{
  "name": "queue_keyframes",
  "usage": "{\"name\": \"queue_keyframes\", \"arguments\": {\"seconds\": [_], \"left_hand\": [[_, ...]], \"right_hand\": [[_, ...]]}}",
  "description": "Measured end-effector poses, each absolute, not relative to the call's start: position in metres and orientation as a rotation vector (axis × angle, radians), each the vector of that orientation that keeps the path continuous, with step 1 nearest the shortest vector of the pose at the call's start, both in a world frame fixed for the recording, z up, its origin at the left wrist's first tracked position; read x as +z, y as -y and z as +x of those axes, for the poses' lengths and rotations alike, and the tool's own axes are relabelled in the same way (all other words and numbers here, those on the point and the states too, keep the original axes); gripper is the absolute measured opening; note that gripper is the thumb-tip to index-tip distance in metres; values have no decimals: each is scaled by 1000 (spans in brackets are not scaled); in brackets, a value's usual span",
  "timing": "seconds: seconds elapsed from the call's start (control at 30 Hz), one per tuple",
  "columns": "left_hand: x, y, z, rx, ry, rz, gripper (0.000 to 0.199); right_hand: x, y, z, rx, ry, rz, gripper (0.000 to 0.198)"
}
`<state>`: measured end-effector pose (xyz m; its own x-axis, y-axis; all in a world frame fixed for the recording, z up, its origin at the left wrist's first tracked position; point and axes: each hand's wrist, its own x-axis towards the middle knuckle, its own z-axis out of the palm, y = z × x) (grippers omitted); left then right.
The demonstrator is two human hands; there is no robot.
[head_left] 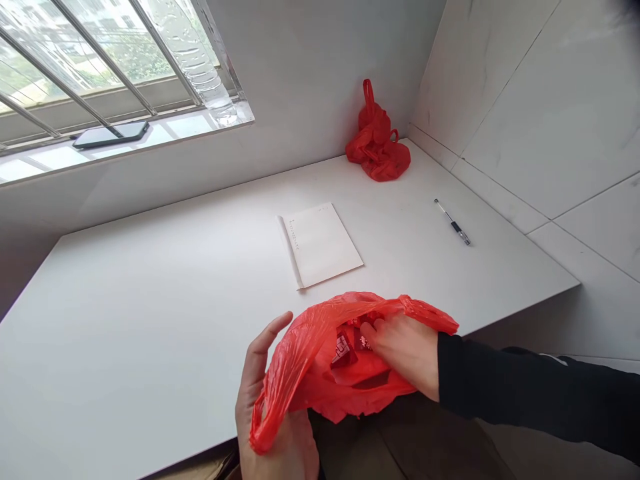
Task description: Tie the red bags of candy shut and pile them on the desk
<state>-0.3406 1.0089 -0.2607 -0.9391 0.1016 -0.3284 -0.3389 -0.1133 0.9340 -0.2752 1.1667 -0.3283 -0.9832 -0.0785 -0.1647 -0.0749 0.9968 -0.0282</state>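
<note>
A red plastic bag [310, 340] hangs with its mouth spread at the table's front edge. My left hand [253, 400] supports it from the left side, thumb raised outside the bag and one handle loop lying over the palm; its other fingers are hidden behind the plastic. Inside the bag lie small dark red packets [343, 351] with pale printing. Reaching in from the right, my right hand [403, 347] has its fingers curled among these packets. The bag wall and the hand itself hide what the fingertips hold, if anything.
On the white table [150, 287] lie a notebook [325, 247] and a pen [453, 223]. A second red plastic bag [380, 147], knotted, stands by the back wall. The windowsill holds a phone [111, 135] and a clear plastic bottle [197, 67]. A tiled wall [560, 133] borders the right.
</note>
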Motion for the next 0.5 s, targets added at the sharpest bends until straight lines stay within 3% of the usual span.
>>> {"name": "queue_keyframes", "arguments": {"seconds": [0.17,0.5], "left_hand": [[-265,-1006,-346,2187,-1860,-199,54],[-272,-998,-351,2221,-1862,-120,53]], "right_hand": [[-311,-1163,-292,-119,-2964,-126,10],[-314,-1170,-306,-335,-2988,-107,20]]}}
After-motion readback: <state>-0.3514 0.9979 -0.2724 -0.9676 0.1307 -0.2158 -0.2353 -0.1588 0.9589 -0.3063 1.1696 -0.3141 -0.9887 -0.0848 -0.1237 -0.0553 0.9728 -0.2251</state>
